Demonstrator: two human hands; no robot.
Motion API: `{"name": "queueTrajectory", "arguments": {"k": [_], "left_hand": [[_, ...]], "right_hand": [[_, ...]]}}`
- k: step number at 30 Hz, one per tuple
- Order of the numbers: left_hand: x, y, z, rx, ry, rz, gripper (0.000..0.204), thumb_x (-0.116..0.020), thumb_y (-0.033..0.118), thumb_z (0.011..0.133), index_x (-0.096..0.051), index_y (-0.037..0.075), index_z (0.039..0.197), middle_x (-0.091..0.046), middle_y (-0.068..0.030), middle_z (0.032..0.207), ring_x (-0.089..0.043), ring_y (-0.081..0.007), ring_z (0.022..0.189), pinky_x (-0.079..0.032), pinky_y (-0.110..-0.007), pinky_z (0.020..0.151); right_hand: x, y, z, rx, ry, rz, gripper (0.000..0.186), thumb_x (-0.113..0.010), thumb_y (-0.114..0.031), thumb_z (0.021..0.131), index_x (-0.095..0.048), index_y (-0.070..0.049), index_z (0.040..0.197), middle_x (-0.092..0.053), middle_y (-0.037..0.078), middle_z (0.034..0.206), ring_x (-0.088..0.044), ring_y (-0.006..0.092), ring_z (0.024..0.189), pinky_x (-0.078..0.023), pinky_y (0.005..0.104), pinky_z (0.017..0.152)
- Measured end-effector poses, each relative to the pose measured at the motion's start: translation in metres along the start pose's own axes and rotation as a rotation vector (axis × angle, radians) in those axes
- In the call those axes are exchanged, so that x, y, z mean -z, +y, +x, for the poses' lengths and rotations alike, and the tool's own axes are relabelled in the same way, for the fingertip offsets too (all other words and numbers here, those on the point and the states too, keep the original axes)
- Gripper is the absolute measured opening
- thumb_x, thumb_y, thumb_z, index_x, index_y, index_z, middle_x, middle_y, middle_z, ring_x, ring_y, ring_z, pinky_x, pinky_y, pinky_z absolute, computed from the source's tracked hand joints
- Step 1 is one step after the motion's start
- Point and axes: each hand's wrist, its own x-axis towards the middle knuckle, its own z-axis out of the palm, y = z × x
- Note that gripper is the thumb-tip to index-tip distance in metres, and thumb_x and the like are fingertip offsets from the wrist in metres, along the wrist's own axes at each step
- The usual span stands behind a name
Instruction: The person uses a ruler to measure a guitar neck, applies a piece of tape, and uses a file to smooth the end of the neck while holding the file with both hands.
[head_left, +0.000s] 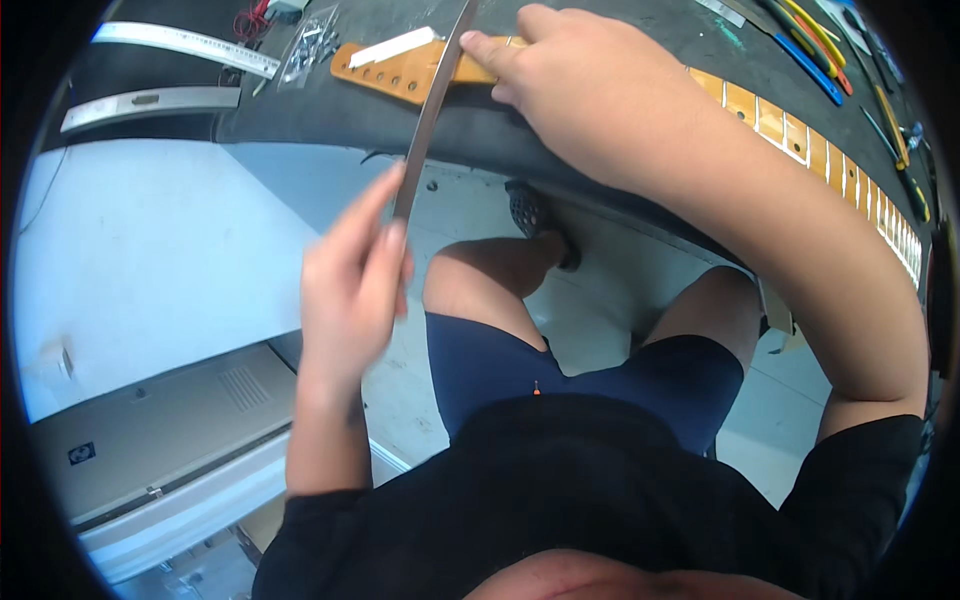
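Observation:
A maple guitar neck (740, 102) with white-looking frets lies along the bench edge, its headstock (395, 78) to the left. My left hand (358, 275) is closed on the lower end of a long, flat metal file (428, 125). The file slants up across the neck where the headstock begins. With its fingers bent over the neck, my right hand (570, 85) grips it just right of the file. One right fingertip is at the file's edge; I cannot tell whether it touches. On the headstock rests a white strip (393, 47).
A steel ruler (185, 42), a metal bar (150, 103) and a bag of small metal parts (308, 45) lie at the left of the dark bench (300, 120). Several hand tools (810, 55) are at the far right. A beige case (180, 430) stands lower left.

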Motion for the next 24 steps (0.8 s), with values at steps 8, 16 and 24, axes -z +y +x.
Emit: {"name": "queueTrajectory", "arguments": {"k": [8, 16, 24], "left_hand": [[-0.013, 0.017, 0.042, 0.011, 0.046, -0.078, 0.048, -0.055, 0.002, 0.113, -0.062, 0.0, 0.161, -0.062, 0.0007, 0.076, -0.052, -0.0025, 0.056, -0.042, -0.021, 0.052], [-0.011, -0.013, 0.004, -0.095, 0.081, 0.042, 0.048, -0.056, 0.003, 0.114, -0.061, 0.001, 0.162, -0.063, 0.0002, 0.078, -0.052, -0.0029, 0.056, -0.043, -0.022, 0.052], [-0.007, -0.033, -0.03, -0.129, 0.051, -0.011, 0.048, -0.057, 0.003, 0.114, -0.061, 0.002, 0.162, -0.063, -0.0003, 0.081, -0.052, -0.0035, 0.054, -0.043, -0.022, 0.052]], "right_hand": [[0.006, 0.0, 0.008, -0.013, -0.09, 0.023, 0.047, -0.059, -0.02, 0.111, -0.065, 0.005, 0.151, -0.073, 0.026, 0.121, -0.074, 0.0401, 0.115, -0.06, 0.0468, 0.099], [0.0, -0.001, 0.009, -0.002, -0.065, 0.022, 0.046, -0.056, -0.017, 0.11, -0.066, 0.005, 0.149, -0.073, 0.026, 0.12, -0.074, 0.0401, 0.116, -0.06, 0.0467, 0.1], [-0.014, 0.005, 0.015, -0.004, -0.062, -0.04, 0.047, -0.055, -0.016, 0.11, -0.065, 0.006, 0.15, -0.073, 0.026, 0.121, -0.074, 0.0401, 0.116, -0.06, 0.0457, 0.1]]}}
